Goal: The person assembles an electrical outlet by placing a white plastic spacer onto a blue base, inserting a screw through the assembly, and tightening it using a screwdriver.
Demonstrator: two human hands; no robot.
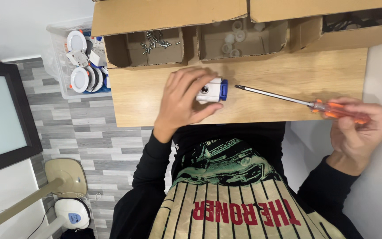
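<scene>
Both hands at the wooden table [155, 106], one on a small fitting, one on a screwdriver.

Along the table's far edge stand three open cardboard boxes: one with loose screws [155, 43], one with small white plastic caps [234, 40], and a third [354, 26] whose dark contents cannot be made out. Beside the table, on the floor, a clear plastic bin [74, 62] holds round white light fittings. The left hand [182, 102] curls loosely over a small white and blue fitting [211, 90] lying on the table, thumb under it and fingers across its top. The right hand [357, 130], off the table's right edge, is closed around the orange handle of a screwdriver [306, 103], whose tip lies just beside the fitting without touching.
</scene>
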